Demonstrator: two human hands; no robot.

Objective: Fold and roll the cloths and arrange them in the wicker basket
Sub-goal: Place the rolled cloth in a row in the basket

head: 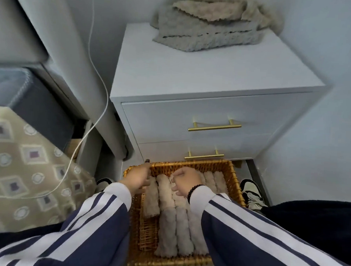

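Observation:
A wicker basket sits on the floor in front of a white nightstand. Several rolled beige cloths lie side by side inside it. My left hand is at the basket's far left corner, its fingers curled at the top of the leftmost roll. My right hand is over the middle rolls, fingers curled around the top of one roll. A pile of unfolded beige cloths lies on top of the nightstand.
The white nightstand has two drawers with gold handles. A white cable hangs down at the left over a patterned bed cover. Shoes stand on both sides of the basket.

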